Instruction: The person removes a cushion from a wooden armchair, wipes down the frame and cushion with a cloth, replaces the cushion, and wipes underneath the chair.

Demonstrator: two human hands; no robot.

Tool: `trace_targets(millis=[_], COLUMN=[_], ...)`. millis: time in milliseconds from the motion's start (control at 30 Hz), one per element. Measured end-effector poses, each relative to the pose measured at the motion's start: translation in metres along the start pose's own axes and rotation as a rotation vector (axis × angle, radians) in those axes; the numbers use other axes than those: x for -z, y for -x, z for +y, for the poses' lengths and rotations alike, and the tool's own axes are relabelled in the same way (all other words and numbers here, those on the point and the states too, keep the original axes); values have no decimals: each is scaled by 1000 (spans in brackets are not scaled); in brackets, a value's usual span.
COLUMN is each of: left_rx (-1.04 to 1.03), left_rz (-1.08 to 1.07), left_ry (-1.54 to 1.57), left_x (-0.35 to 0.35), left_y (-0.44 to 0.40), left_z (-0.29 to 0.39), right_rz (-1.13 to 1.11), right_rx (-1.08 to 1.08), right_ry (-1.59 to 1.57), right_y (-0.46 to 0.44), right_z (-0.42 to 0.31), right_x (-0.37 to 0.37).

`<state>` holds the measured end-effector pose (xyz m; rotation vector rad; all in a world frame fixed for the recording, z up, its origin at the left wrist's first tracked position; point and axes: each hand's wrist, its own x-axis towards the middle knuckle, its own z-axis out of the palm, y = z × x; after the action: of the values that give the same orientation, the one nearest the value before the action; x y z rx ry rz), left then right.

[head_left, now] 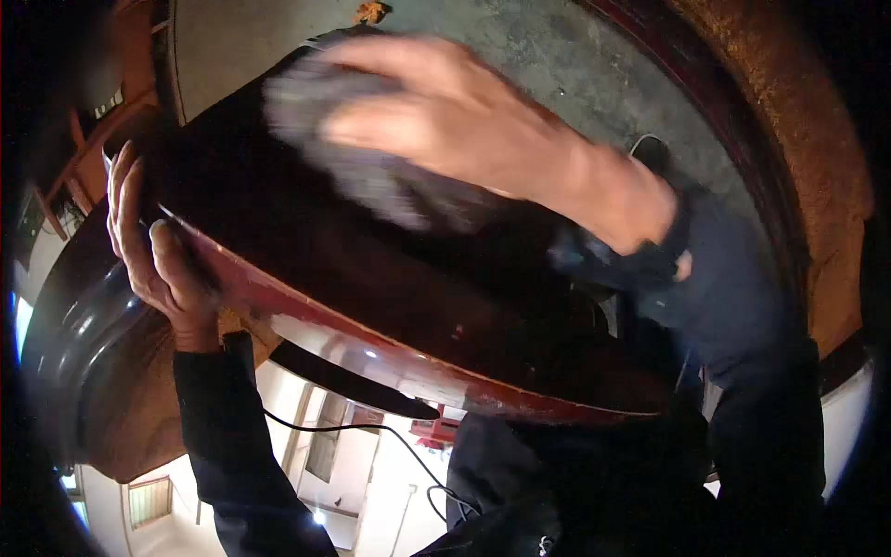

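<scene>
A large dark wooden panel with a curved, worn reddish-brown edge lies tilted across the middle of the view, over my lap. My left hand grips its left end, fingers at the far side and thumb on the near side. My right hand, smeared by motion, is closed on a grey cloth held against the panel's dark face. Part of the cloth is hidden beneath the fingers. Both my arms wear dark sleeves.
Grey concrete floor shows behind, with a dry orange leaf. Glossy dark curved furniture stands at the left. A curved brown wooden piece runs along the right. A black cord hangs near my lap.
</scene>
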<state>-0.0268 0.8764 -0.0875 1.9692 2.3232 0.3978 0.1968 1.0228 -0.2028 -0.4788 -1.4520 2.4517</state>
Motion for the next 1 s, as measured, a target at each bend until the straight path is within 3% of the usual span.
trace_targets(millis=[67, 100, 133, 200, 233, 333, 367, 533, 567, 600, 633, 700, 733, 800, 833, 933, 967, 1000], left_rx=[48, 88, 180, 130, 79, -28, -1, 68, 64, 62, 61, 57, 78, 111, 110, 117, 128, 136], left_rz=[30, 33, 35, 29, 36, 1, 25, -7, -5, -25, -28, -38, -11, 5, -2, -16, -11, -7], left_ry=[17, 37, 62, 81, 85, 0, 28, 49, 53, 50, 39, 30, 6, 14, 20, 63, 56, 49], left_x=[7, 8, 10, 12, 12, 36, 11, 34, 38, -10, -7, 3, 4, 10, 12, 27, 31, 35], left_y=[0, -3, 2, -3, -7, -5, 145, 197, 204, 123, 122, 123, 123, 125, 126, 135, 140, 144], left_z=[5, 3, -3, -7, -9, -29, -96, -142, -153, -145, -148, -145, -146, -148, -151, -173, -176, -180], right_rz=[67, -116, -106, 162, 143, -74, -78, -211, -205, -183, -147, -61, 55, 341, 393, 388, 275, 123], right_rx=[581, 304, 291, 544, 527, 205, 89, -289, -364, -472, -623, -685, -619, -791, -595, -639, -577, -438], right_ry=[436, 141, 143, 460, 489, 346, 371, 405, 368, 409, 441, 760, 770, 451, 476, 183, 296, 616], right_y=[-64, -71, -64, -40, -20, 72, 120, 242, 253, 230, 227, 240, 233, 210, 191, 132, 126, 129], right_z=[-16, -27, -26, -14, -21, -71, 29, 9, 15, 5, 11, 38, 53, 71, 86, 133, 159, 188], right_x=[-54, -59, -63, -74, -70, -55, -157, -171, -168, -72, -65, -56, -49, -36, -36, -66, -79, -93])
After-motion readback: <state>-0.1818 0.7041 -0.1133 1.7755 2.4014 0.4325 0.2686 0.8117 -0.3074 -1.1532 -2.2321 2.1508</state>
